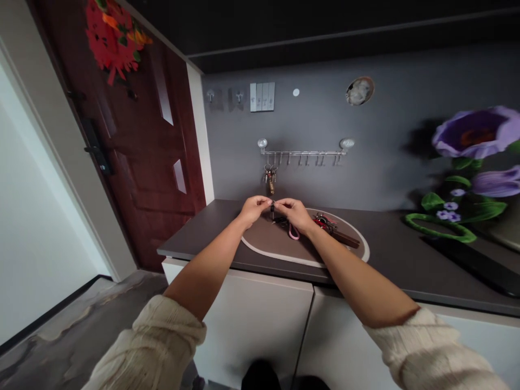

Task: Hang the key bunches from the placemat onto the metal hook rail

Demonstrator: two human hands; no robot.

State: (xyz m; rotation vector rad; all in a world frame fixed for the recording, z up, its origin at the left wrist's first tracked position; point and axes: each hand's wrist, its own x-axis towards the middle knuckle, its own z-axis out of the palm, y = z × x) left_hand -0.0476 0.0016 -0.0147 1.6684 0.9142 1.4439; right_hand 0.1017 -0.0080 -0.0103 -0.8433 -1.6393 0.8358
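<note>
Fingers (264,202), keys (272,210) between and below

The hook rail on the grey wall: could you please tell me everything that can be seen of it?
The hook rail is a slim, shiny bar, metallic-looking, running roughly level along the grey wall above the counter. A round, shiny mount sits at each end. Small hooks hang along it, unevenly spaced. A bunch of keys hangs near its left end. The left hand and right hand are below it, not touching it.
</note>
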